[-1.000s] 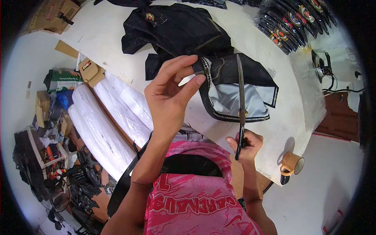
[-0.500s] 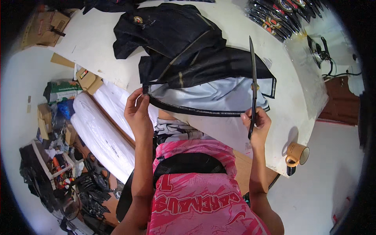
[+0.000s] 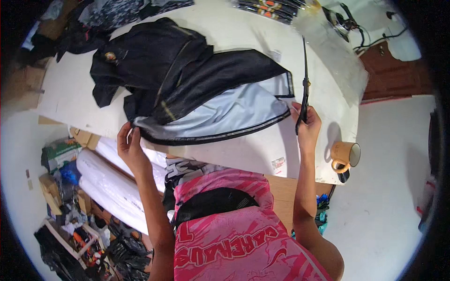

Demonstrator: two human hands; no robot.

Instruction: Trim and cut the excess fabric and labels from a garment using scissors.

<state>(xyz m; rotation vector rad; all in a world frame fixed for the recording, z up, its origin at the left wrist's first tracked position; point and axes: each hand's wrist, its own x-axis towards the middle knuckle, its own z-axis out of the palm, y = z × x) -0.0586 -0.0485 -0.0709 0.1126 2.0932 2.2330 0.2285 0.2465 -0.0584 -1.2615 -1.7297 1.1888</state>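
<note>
A black garment [image 3: 145, 61] with a small embroidered emblem lies spread on the white table, its sleeve part folded so that the pale inner side [image 3: 225, 110] shows. Along its near edge runs a black hem [image 3: 206, 140] with a light printed strip. My left hand [image 3: 132, 147] pinches the hem's left end between thumb and fingers. Black scissors [image 3: 305, 86] are in my right hand [image 3: 308, 126], blades pointing away from me and looking closed. The right thumb is beside the hem's right end; whether it grips the cloth there cannot be made out.
An orange-tan mug [image 3: 342, 157] stands at the table's right edge, near a dark object. Packed black garments [image 3: 269, 9] and clear plastic [image 3: 333, 65] lie at the far side. White wrapped rolls [image 3: 110, 187] and cluttered boxes and bags are on the left, below the table.
The view has turned, so the garment appears further left and the mug higher. The scissors, earlier across the garment's right part, now stand just right of it. Both hands keep their grips.
</note>
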